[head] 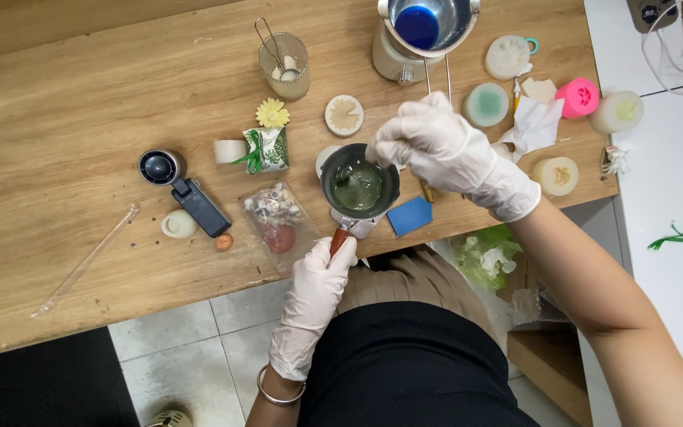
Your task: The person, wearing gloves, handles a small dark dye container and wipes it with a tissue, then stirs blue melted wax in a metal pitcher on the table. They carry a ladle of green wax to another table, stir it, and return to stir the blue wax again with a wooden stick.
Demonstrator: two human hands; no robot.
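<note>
A small dark melting pot (357, 183) with pale green liquid sits near the front edge of the wooden table (65, 198). My left hand (322, 278), in a white glove, grips the pot's reddish-brown handle (339, 239). My right hand (444, 150), also gloved, hovers over the pot's right rim with fingers pinched on a thin stick that I cannot see clearly. A blue card (409, 216) lies just right of the pot.
A steel pitcher with blue liquid (424, 28) stands at the back. Around it lie several moulds, a pink mould (578, 96), crumpled tissue (534, 123), a glass jar (284, 65), a bag of shells (274, 215), a black handheld tool (187, 194) and a glass rod (84, 261).
</note>
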